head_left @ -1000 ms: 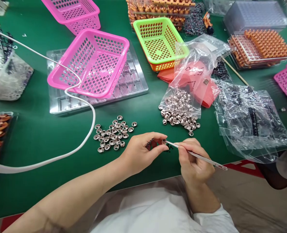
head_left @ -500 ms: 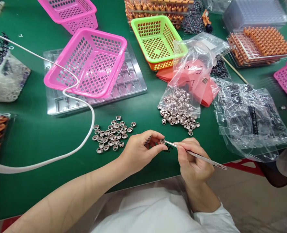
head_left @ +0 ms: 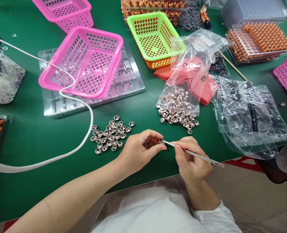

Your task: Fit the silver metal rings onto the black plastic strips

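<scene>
The left hand (head_left: 138,152) pinches a tiny metal cap (head_left: 161,141) at thumb and fingertip, just above the green surface (head_left: 36,136); the right hand (head_left: 192,158) is closed around thin tweezers (head_left: 194,154) with the tips right at that cap. Probably best done with the cap held still, open side to the tips, and only light pressure. Whatever the tips carry is too small to see. Something dark sits in the left palm, hard to make out. Loose caps (head_left: 110,134) lie nearby.

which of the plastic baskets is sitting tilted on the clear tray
The nearer pink perforated plastic basket: it rests tilted on the clear moulded plastic tray, while the green basket sits beside it.
</scene>
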`<state>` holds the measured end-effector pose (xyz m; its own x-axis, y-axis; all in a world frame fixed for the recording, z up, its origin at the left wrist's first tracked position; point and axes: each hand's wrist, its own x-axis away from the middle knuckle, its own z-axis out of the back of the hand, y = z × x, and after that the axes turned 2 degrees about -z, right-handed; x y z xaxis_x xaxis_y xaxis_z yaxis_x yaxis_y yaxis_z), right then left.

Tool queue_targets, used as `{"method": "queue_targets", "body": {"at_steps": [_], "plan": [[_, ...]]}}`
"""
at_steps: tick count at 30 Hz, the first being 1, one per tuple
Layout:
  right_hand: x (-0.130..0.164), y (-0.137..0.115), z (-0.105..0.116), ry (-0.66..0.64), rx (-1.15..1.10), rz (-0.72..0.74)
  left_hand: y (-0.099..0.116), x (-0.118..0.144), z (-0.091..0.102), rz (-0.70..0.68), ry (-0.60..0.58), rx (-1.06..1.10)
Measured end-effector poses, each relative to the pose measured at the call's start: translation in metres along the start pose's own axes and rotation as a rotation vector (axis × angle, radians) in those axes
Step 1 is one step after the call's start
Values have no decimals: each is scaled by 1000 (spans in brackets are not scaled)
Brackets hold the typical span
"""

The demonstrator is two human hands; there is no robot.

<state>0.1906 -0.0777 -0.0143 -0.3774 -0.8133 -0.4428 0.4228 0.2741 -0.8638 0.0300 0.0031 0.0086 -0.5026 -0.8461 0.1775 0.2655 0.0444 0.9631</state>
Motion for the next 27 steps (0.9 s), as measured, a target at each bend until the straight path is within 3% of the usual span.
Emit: {"method": "queue_targets", "body": {"at_steps": [27], "plan": [[0, -2, -1, -14, 38, -27, -3, 0, -1, 48, 11, 90]]}}
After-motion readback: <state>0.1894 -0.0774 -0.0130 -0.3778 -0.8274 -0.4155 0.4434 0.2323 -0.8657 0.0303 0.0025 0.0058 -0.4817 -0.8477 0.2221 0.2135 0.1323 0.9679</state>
